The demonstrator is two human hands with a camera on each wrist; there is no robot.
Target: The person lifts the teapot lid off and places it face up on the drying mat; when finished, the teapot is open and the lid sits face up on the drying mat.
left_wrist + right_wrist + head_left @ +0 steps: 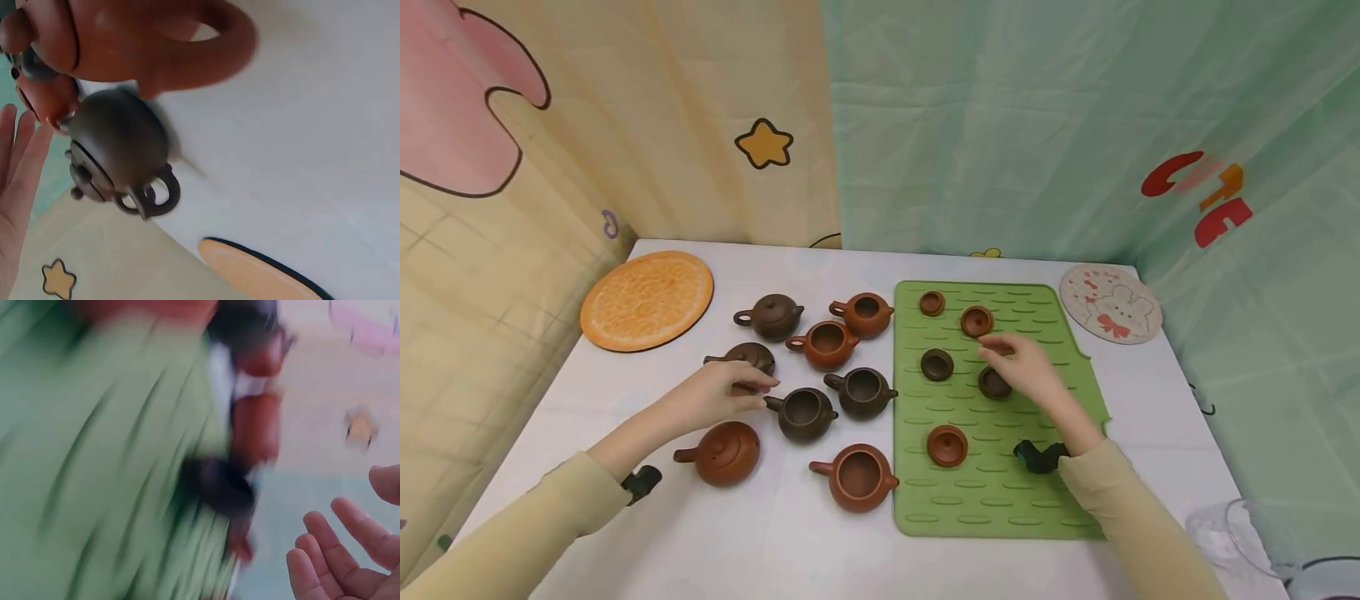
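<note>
My left hand (pixel 722 396) hovers over a dark brown lidded teapot (pixel 760 356), partly hiding it; its fingers are loosely extended and hold nothing. Nearby sit another dark lidded teapot (pixel 778 315) and a reddish-brown lidded teapot (pixel 727 454). To their right stand several lidless teapots, among them a dark one (pixel 802 414) and a reddish one (pixel 858 477). Above the green mat (pixel 1000 500), my right hand (pixel 1021 367) has relaxed, spread fingers with nothing in them. Just below it lies a dark lid (pixel 994 385), with a reddish lid (pixel 977 322) beyond the fingertips.
More lids lie on the mat: a small reddish one (pixel 932 302), a dark one (pixel 937 364) and a reddish one (pixel 947 445). An orange-slice placemat (pixel 647 300) is at the back left, a rabbit-print mat (pixel 1111 304) at the back right. A clear container (pixel 1240 533) stands front right.
</note>
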